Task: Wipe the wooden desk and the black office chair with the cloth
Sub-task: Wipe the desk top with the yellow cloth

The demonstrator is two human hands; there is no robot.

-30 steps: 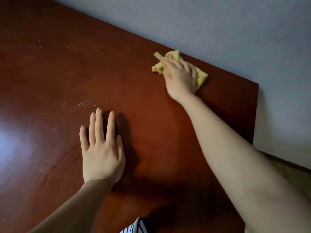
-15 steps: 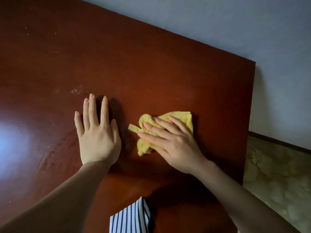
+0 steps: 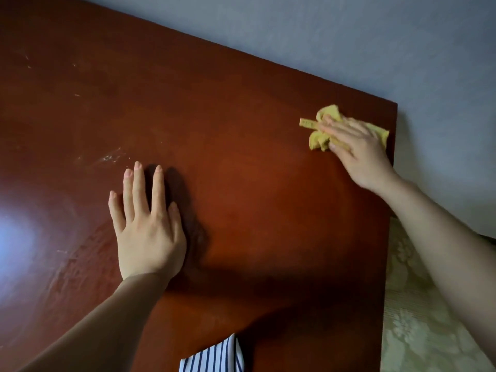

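The reddish-brown wooden desk (image 3: pixel 241 183) fills most of the head view. A crumpled yellow cloth (image 3: pixel 319 135) lies near the desk's far right corner. My right hand (image 3: pixel 357 151) presses flat on the cloth with straight fingers and covers much of it. My left hand (image 3: pixel 146 226) rests palm down on the desk at the lower left of centre, fingers straight and spread. The black office chair is not in view.
A grey wall (image 3: pixel 349 49) runs along the desk's far edge. The desk's right edge (image 3: pixel 389 237) drops to a pale patterned floor (image 3: pixel 418 331). Faint dusty streaks (image 3: pixel 110 158) mark the desk left of centre. A striped garment (image 3: pixel 214 358) shows at the bottom.
My right hand has slid the cloth from the middle of the desk, beside my left hand, out to the far right corner. My left hand has stayed flat in place.
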